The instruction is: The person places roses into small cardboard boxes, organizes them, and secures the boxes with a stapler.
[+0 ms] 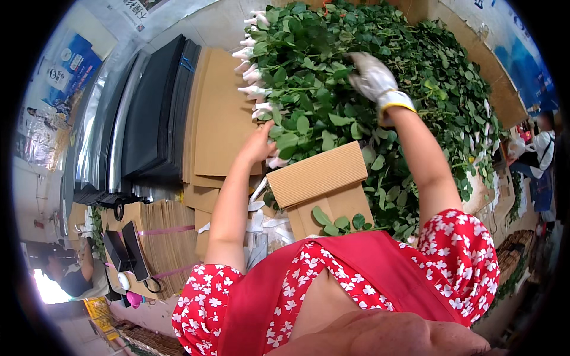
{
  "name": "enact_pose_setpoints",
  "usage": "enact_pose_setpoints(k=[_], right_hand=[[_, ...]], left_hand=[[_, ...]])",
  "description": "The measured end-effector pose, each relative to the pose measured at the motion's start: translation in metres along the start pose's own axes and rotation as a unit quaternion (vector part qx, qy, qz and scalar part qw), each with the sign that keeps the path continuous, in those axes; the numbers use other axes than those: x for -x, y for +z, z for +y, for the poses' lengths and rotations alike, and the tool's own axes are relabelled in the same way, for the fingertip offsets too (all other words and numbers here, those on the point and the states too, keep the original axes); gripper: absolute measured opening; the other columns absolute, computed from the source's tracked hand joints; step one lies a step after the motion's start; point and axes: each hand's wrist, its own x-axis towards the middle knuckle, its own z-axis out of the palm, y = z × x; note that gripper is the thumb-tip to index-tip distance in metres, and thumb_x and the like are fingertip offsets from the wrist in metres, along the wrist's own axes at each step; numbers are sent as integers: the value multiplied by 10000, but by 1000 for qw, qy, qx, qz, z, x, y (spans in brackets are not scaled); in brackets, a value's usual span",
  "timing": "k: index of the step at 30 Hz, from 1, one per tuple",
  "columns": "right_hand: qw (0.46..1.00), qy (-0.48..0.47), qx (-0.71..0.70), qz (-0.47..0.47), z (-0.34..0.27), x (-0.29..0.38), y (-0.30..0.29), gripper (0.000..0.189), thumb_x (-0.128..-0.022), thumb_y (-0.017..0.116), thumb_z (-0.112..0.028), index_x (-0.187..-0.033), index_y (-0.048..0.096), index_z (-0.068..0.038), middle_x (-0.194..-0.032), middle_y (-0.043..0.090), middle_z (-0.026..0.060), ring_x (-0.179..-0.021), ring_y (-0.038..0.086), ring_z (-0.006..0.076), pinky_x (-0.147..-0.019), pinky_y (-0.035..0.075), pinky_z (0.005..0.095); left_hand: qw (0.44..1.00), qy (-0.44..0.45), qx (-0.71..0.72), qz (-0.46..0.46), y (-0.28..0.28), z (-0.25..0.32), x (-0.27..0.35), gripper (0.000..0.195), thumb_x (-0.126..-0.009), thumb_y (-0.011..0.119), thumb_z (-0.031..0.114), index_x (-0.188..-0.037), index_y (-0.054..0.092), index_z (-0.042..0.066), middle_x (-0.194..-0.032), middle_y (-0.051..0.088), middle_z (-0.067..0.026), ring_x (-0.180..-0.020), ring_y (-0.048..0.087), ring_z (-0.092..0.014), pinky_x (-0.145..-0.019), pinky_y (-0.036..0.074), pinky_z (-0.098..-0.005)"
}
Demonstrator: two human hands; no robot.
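Note:
A large heap of leafy green stems [311, 89], likely roses, lies in front of me. Along its left edge stick out flower heads in white-pink sleeves [253, 75]. My left hand [259, 146], bare with a ring on one finger, is at that edge beside the lowest sleeved heads [277, 162]. Leaves cover its fingertips, so its grip is hidden. Over the middle of the heap is my right hand [376, 79], in a whitish glove with a yellow cuff. Its thumb is apart from the fingers, and nothing shows in it.
Corrugated cardboard [318, 174] lies near my chest, a loose leafy sprig [340, 222] below it. Cardboard sheets [225, 115] and black sheets [151, 115] stand at left. Strapped cardboard [167, 242] carries a phone [135, 251]. People are at far left [78, 276] and far right [541, 147].

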Motion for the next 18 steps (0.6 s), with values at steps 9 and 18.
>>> enact_pose_setpoints(k=[9,18], right_hand=[[942,-69,142,-295,18,56,58,321,-950,382,-253,-1144,564,-74,-1209,584,179,-1070,586,326,-901,478,403],[967,79,59,-233,15,143,62,331,-841,512,-259,-1137,527,-112,-1114,615,177,-992,610,322,-880,458,433]], left_hand=[[993,-95,64,10,-83,16,-9,249,-822,642,155,-1027,647,14,-943,662,-181,-896,648,-259,-800,490,-380],[959,-1,-227,170,-45,16,-169,450,-845,574,147,-1288,498,118,-1282,520,-144,-1150,518,-338,-958,434,-436]])
